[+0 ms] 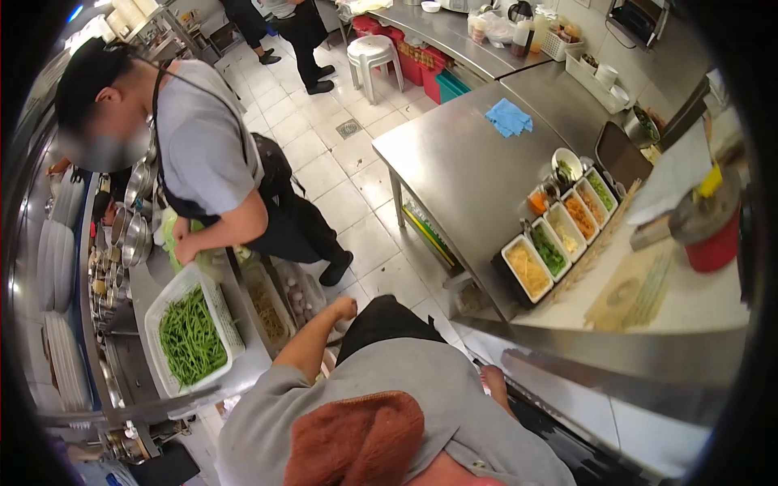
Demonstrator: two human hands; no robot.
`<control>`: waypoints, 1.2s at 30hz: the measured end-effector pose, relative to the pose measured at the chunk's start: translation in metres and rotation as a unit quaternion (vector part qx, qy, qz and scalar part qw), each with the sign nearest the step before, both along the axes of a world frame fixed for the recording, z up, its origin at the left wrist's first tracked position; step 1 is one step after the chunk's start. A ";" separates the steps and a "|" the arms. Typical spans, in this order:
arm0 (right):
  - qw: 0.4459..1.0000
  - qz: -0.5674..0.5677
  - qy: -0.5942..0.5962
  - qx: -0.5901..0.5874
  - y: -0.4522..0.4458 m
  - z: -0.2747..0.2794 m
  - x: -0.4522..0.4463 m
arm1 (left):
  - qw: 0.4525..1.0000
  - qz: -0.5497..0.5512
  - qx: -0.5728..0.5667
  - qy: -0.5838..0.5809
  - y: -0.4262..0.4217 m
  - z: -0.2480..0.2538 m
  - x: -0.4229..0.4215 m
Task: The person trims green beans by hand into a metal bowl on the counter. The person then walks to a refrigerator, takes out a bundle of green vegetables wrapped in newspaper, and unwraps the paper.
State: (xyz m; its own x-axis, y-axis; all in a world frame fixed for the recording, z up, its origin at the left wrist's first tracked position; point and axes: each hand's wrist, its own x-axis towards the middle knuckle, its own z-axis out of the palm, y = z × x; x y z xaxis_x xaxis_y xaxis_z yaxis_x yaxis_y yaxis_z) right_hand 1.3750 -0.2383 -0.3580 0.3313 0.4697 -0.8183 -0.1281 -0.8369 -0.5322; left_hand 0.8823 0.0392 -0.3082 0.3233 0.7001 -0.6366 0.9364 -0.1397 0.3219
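"Which hand is nearer the beans (192,336)?"
"The left hand (346,309): fingers curled in, nothing showing in it. Their basket (228,314) sits well to its left, long side running roughly fore and aft. Closer in, same side, lie pale rounds (301,301)."
"And the right hand (491,379)?"
"Farther off, partly hidden; I can't tell its grip."

Left hand (347,308) curls its fingers (350,304) in, wrist (334,314) just behind them, forearm (308,343) stretching farther back. Well apart from those fingers is the right hand (491,377), its pose unclear.
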 end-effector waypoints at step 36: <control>0.847 0.246 -0.211 0.421 0.768 0.263 -0.175 | 0.969 0.009 -0.238 0.072 0.663 -0.043 -0.013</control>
State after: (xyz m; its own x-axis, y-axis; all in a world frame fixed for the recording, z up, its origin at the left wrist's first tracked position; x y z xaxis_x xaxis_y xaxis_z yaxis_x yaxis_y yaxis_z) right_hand 1.2001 0.5301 -0.0955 0.1062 0.9942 0.0183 0.4762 -0.0347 -0.8786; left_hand 0.8691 0.7021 -0.3516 0.1985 0.3207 -0.9261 0.9771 0.0086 0.2125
